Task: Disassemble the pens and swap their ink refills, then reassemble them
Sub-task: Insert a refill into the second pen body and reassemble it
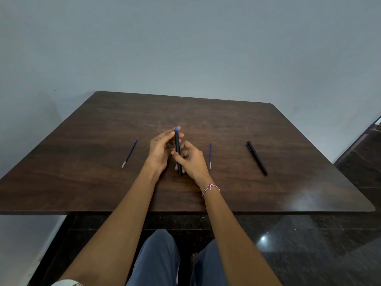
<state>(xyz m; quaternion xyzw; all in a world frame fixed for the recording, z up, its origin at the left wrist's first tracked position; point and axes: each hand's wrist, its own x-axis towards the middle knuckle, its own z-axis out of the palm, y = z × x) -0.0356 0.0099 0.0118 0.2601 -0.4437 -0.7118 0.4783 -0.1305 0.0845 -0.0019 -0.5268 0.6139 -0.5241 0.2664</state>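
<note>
Two hands held a single black pen (177,144) above the middle of the table (103,193). The left hand (160,150) pinched the pen's far end, at its blue tip (175,129). The right hand (191,161) gripped the barrel lower down, with the thumb laid across it. The pen ran from near to far. One purple refill (129,153) lay on the table left of the hands, and a second refill (210,154) lay just to their right. Farther right, well apart, lay a second black pen (257,158). A bracelet (210,187) circled the right wrist.
</note>
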